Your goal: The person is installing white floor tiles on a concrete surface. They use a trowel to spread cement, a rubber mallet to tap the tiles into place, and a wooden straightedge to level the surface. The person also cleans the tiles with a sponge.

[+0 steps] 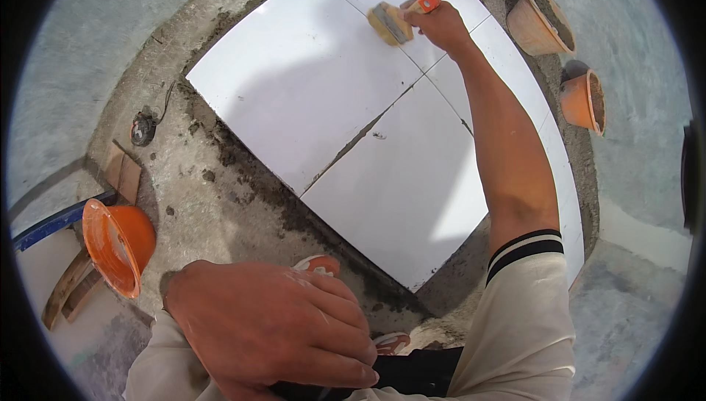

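My right hand point(446, 27) is closed around the orange handle of a wide paintbrush point(391, 24). The brush's pale bristles meet a white tile near the joint with the tile beyond. Several large white floor tiles point(294, 99) lie in front of me, with dark mortar in one of the joints. Close to my body, my left hand point(276, 324) hangs with its back up and fingers stretched loosely to the right, holding nothing I can see. Its palm is hidden.
Orange buckets point(121, 246) stand at the left and along the right side, where one bucket point(540, 22) holds grey mortar. A tape measure point(143, 128) and wood pieces point(123, 173) lie on the rough concrete at left. Shoes point(318, 264) show below the tiles.
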The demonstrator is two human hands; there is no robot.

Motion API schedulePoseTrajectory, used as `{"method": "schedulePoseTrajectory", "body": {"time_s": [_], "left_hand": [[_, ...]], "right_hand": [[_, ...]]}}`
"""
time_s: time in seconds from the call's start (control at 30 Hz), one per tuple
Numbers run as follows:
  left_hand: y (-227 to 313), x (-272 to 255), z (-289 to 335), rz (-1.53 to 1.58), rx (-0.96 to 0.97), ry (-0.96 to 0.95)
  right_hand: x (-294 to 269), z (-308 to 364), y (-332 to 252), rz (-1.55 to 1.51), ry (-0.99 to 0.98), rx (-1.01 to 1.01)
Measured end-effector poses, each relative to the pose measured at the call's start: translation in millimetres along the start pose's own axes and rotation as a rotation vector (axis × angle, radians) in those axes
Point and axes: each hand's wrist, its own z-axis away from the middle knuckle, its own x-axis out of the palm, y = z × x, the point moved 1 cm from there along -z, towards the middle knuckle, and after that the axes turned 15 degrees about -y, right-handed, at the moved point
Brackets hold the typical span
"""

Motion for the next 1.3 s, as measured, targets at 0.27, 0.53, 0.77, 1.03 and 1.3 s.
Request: {"method": "schedulePoseTrajectory", "body": {"time_s": [0.27, 0.53, 0.77, 1.03, 1.3], "left_hand": [[-10, -8, -1, 0.032, -0.019, -0.044], [-12, 6, -40, 0.040, -0.028, -0.110], [-2, 20, -73, 0.009, -0.088, -0.210], [6, 32, -90, -0.037, -0.136, -0.240], [12, 41, -97, -0.065, -0.139, -0.253]], "right_hand": [[-35, 87, 36, 0.139, -0.154, 0.098], [-65, 226, 109, 0.166, -0.148, 0.283], [-72, 308, 152, 0.143, -0.068, 0.412], [-86, 378, 194, 0.160, -0.067, 0.486], [-96, 417, 212, 0.259, -0.096, 0.523]]}}
